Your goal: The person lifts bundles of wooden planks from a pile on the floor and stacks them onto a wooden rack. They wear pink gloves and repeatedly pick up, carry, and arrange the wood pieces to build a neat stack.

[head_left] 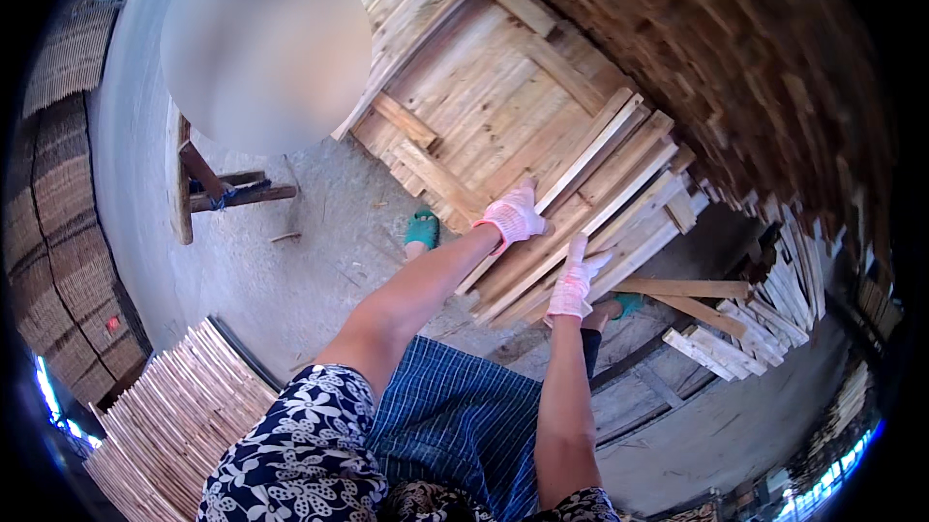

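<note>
Both of my hands wear pale pink-and-white knit gloves over a stack of long wooden strips [619, 174]. My left hand [516, 215] is closed over a strip at the stack's left side; the undersides of its fingers are hidden. Nearer to me and to the right, my right hand [574, 282] lies against the strips with thumb and fingers apart. The strips lie side by side at a slant, their ends uneven. Under and beyond them is a broad surface of pale planks [484, 96].
Dark stacked wood [716, 58] rises at the right. Loose pale slats [745, 338] lie at the lower right. A wooden stand [237, 195] stands on the concrete floor [329, 241] at left, near a blurred round patch. A bundle of thin sticks [179, 416] is at lower left.
</note>
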Tool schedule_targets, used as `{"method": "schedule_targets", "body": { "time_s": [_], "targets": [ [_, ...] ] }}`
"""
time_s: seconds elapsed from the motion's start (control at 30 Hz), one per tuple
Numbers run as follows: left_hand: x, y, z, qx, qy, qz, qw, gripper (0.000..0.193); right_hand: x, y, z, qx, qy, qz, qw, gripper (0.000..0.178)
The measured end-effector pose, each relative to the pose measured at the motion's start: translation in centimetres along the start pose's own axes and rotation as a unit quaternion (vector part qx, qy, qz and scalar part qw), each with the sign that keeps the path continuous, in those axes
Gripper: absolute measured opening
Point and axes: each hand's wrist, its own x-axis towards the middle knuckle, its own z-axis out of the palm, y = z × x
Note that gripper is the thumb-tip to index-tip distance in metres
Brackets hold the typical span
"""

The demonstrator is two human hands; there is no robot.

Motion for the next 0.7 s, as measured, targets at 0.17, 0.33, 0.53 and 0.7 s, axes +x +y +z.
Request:
{"method": "schedule_targets", "body": {
  "time_s": [0.17, 0.33, 0.53, 0.7],
  "targets": [
    [0.9, -2.9, -2.4, 0.004, 0.003, 0.019, 1.000, 0.082, -0.3, -0.7, 3.7, -0.164, 0.090, -0.032, 0.982, 0.132],
    [-0.5, -4.5, -8.8, -0.005, 0.001, 0.030, 1.000, 0.076, 0.0, -0.8, 4.2, -0.227, 0.166, -0.006, 0.960, 0.125],
    [5.3, -9.7, -24.2, 0.064, 0.091, 0.003, 0.994, 0.087, -2.0, -2.4, 5.6, -0.122, 0.088, -0.031, 0.988, 0.115],
    [8.9, -12.2, -26.6, 0.083, 0.207, 0.052, 0.973, 0.074, -2.0, -2.2, 5.6, -0.136, 0.133, -0.074, 0.979, 0.112]
  ]
}}
